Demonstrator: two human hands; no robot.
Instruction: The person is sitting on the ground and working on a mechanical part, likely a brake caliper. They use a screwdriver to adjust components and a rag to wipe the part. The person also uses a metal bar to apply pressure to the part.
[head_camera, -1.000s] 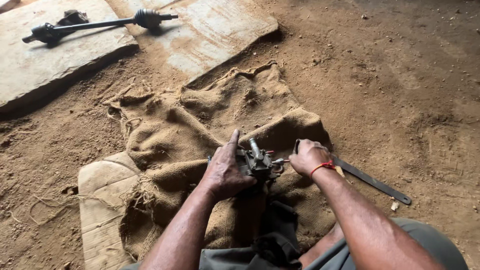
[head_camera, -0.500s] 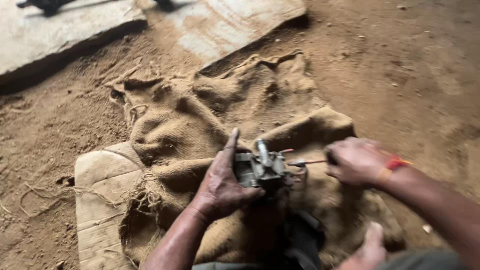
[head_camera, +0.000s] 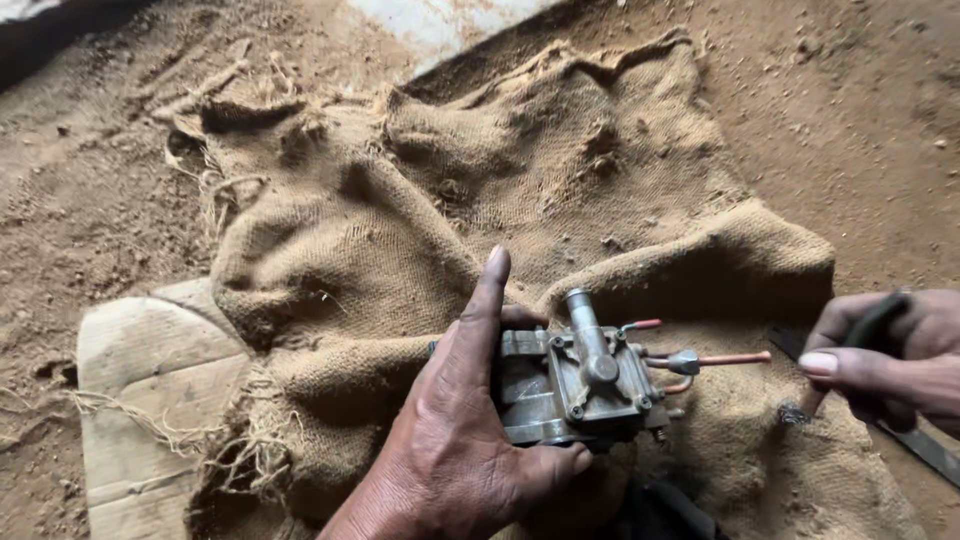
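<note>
While your left hand (head_camera: 455, 440) pins the carburetor (head_camera: 575, 385) from its side, the small metal body sits low on the burlap sack (head_camera: 430, 220), near the sack's near edge, over loose dirt floor (head_camera: 860, 90). The risk I would judge from here is grit: the sack is dusted with soil, and if the carburetor tips or is set down with an opening facing the cloth, dirt could get into its passages. The thin copper-coloured tubes (head_camera: 725, 358) jutting toward your right hand also look easy to bend if the tool slips against them. A loose grip could let the body roll off the fold it rests on.

Your left hand is partly closed: thumb and lower fingers wrap the carburetor's near side, while the index finger stands straight up, free of it. Your right hand (head_camera: 885, 355) is curled tight around a dark tool handle (head_camera: 870, 320), just apart from the tube ends and not touching the carburetor. A flat pale board (head_camera: 140, 400) lies under the sack's left edge.
</note>
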